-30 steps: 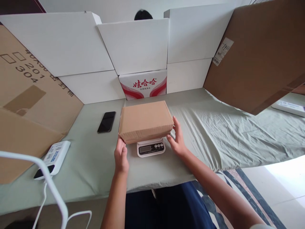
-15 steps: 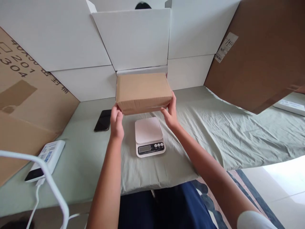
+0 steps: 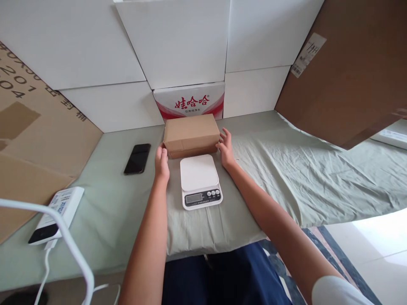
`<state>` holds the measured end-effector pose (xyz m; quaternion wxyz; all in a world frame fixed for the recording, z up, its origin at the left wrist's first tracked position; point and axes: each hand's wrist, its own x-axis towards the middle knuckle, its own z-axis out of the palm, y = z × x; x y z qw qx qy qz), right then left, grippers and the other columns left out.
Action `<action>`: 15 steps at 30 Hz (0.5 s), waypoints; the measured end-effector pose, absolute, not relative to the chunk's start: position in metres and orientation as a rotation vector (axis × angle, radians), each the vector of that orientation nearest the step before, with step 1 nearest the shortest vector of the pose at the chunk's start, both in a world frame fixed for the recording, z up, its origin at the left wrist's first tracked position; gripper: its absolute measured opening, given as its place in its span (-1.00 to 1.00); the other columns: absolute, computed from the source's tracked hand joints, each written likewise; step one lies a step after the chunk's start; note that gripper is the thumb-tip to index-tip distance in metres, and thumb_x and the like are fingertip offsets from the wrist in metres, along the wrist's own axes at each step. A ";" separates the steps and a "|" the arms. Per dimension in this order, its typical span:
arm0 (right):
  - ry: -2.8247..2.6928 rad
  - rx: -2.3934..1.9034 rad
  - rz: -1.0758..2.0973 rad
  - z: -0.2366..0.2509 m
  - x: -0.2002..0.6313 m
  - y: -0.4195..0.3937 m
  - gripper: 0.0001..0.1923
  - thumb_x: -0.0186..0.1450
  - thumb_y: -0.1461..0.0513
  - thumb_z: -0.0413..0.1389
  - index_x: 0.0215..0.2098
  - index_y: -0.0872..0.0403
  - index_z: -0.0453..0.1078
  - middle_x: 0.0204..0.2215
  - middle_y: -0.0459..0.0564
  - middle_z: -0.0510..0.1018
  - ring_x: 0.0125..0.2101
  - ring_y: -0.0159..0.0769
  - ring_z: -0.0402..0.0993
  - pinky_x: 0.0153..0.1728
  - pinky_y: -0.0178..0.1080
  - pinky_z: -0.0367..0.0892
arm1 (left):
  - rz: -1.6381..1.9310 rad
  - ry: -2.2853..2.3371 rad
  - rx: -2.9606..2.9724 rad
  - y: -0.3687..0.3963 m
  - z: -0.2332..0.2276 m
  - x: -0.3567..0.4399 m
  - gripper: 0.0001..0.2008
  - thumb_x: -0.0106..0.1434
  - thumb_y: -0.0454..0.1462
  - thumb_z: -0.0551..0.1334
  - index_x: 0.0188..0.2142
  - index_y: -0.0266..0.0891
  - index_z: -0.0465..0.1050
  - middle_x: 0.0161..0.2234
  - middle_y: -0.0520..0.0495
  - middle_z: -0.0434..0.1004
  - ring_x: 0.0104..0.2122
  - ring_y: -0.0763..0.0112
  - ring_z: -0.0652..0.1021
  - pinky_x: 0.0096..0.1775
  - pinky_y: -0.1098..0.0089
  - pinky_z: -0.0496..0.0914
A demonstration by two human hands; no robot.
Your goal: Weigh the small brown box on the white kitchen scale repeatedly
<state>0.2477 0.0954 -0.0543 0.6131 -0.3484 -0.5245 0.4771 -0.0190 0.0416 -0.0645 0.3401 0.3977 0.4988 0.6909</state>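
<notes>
A flat top covered with a wrinkled pale green sheet point(image 3: 286, 169) carried everything. On it lay a brown box point(image 3: 190, 134), set down just behind a white scale point(image 3: 199, 180). A black phone point(image 3: 137, 158) lay to the left of them. Nearer the front left edge sat a white block point(image 3: 55, 214) with a cord, maybe a power bank. White boxes point(image 3: 104, 106) and big brown cardboard sheets point(image 3: 38, 140) stood around the back and sides
</notes>
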 end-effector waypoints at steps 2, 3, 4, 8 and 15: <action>-1.001 -0.851 1.101 -0.056 0.262 0.105 -0.17 0.13 0.09 0.11 0.35 -0.20 -0.01 0.38 0.05 0.23 0.35 0.00 0.26 0.36 0.23 0.16 | 1.879 1.325 0.952 0.040 -0.060 -0.032 -0.28 0.29 0.20 0.20 0.26 -0.19 0.36 0.40 -0.32 0.29 0.43 0.10 0.28 0.40 0.09 0.16; -0.912 -0.870 1.091 -0.057 0.270 0.110 -0.17 0.12 0.09 0.10 0.34 -0.22 -0.02 0.38 0.04 0.22 0.34 -0.03 0.28 0.36 0.23 0.16 | 1.918 1.337 0.907 0.039 -0.058 -0.038 -0.29 0.34 0.16 0.15 0.30 -0.22 0.31 0.44 -0.32 0.22 0.46 0.13 0.23 0.42 0.11 0.12; -0.843 -0.888 1.078 -0.057 0.278 0.113 -0.17 0.11 0.08 0.09 0.33 -0.23 -0.01 0.37 0.02 0.23 0.33 -0.06 0.30 0.36 0.22 0.17 | 1.943 1.342 0.873 0.038 -0.057 -0.044 -0.31 0.39 0.13 0.09 0.33 -0.25 0.27 0.47 -0.33 0.15 0.47 0.17 0.19 0.43 0.13 0.09; -0.749 -0.948 1.048 -0.058 0.299 0.121 -0.18 0.11 0.07 0.05 0.34 -0.27 -0.01 0.33 0.02 0.24 0.28 -0.18 0.36 0.33 0.14 0.24 | 1.939 1.329 0.848 0.035 -0.053 -0.050 -0.30 0.43 0.11 0.01 0.36 -0.29 0.25 0.48 -0.35 0.12 0.48 0.19 0.19 0.42 0.17 0.11; -1.023 -0.926 1.124 -0.057 0.273 0.107 -0.24 0.15 0.04 0.12 0.31 -0.18 0.10 0.33 0.04 0.30 0.29 -0.03 0.35 0.35 0.19 0.21 | 1.789 1.299 0.923 0.037 -0.056 -0.028 -0.11 0.16 0.33 0.20 0.30 -0.15 0.39 0.45 -0.33 0.20 0.46 0.07 0.22 0.40 0.11 0.14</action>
